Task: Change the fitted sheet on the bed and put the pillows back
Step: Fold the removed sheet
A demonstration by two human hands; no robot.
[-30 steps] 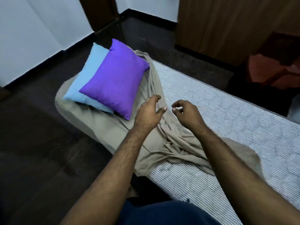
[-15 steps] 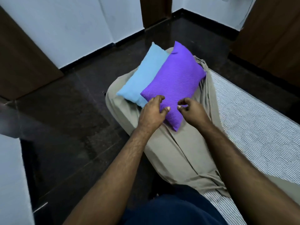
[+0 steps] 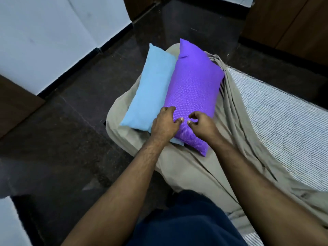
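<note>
A purple pillow lies partly on top of a light blue pillow at the head end of the bed. Both rest on a loose beige sheet, which is bunched in folds and pulled off the striped mattress. My left hand sits over the near end of the purple pillow, its fingertips touching the pillow's left edge. My right hand hovers beside it with the fingers loosely curled over the same pillow. Neither hand holds anything.
Dark polished floor surrounds the bed's head end and left side. A white wall stands at the left and wooden cabinet fronts at the back right. A white object shows at the bottom left corner.
My view has swung left toward the pillows. Both hands have moved from above the bunched sheet onto the near end of the purple pillow.
</note>
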